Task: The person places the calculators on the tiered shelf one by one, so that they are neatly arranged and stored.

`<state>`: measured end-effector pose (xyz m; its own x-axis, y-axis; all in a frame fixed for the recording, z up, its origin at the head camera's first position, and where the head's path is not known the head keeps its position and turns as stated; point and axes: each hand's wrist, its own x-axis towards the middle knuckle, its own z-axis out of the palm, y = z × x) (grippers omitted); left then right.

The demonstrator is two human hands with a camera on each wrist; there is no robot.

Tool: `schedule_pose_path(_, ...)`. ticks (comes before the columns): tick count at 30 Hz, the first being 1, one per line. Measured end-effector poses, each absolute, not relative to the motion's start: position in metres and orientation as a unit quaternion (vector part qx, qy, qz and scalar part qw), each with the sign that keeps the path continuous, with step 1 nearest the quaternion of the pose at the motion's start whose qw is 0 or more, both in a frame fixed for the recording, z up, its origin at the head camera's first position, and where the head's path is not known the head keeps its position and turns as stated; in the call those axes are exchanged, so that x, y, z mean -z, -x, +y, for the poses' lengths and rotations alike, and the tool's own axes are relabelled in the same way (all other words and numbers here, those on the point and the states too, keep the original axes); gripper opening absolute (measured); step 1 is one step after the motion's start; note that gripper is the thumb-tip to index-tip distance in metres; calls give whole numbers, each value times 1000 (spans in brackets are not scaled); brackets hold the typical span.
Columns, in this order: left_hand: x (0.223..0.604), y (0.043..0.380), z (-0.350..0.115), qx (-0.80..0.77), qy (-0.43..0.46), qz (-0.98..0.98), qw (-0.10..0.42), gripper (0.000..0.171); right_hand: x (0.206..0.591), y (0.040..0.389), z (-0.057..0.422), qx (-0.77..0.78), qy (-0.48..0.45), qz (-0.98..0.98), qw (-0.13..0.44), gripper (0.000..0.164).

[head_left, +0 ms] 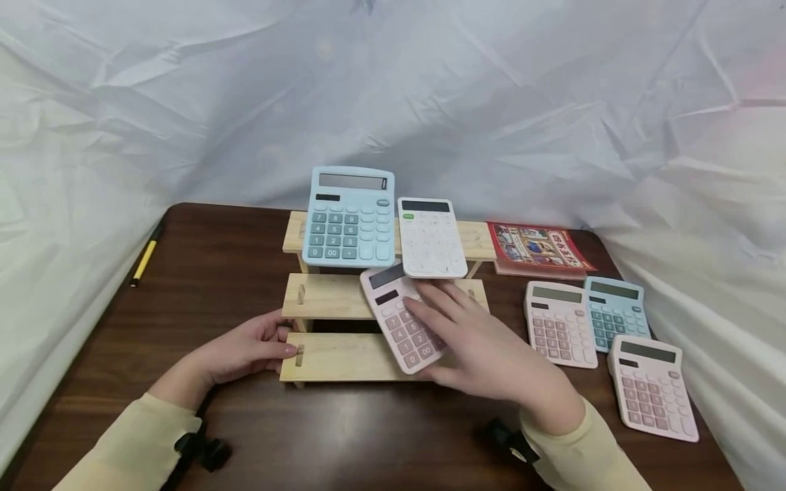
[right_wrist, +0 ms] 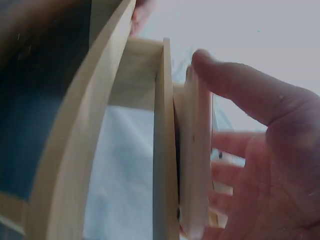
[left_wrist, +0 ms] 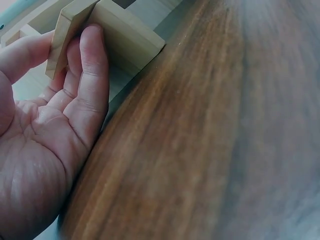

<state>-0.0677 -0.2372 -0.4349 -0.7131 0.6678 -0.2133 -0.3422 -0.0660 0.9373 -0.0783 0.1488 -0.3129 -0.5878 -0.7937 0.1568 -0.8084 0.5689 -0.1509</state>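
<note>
My right hand [head_left: 473,334] holds a pink calculator [head_left: 402,334] by its right side. The calculator sits tilted over the middle and lowest boards of a three-step wooden stand [head_left: 328,296]. In the right wrist view the calculator [right_wrist: 195,155] appears edge-on between thumb and fingers, close to a board. My left hand [head_left: 254,344] pinches the left end of the lowest board, thumb on top and fingers beneath; the left wrist view shows this grip on the board [left_wrist: 62,40]. On the top step stand a blue calculator [head_left: 334,232] and a smaller white calculator [head_left: 432,239].
Right of the stand lie two more pink calculators [head_left: 559,327] [head_left: 653,389] and another blue calculator [head_left: 617,314]. A red booklet [head_left: 540,247] is at the back right. A yellow-and-black pen [head_left: 146,259] lies far left on the dark wooden table [head_left: 344,436]. White sheeting [head_left: 393,102] surrounds the table.
</note>
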Motion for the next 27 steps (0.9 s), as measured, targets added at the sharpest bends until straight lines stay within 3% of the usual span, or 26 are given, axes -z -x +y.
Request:
schedule_pose_path(14,436,65,-236,-715,-144,608,316,53,321,86,135,-148,-474,-864,84,61)
schedule_pose_path(19,438,67,-235,-714,-144,610,311,47,327,85,132,-157,-476,-860,93,58)
schedule_pose_path(27,438,61,-233,-715,-136,616,301,52,335,78,125,-174,-480,-852,114,48)
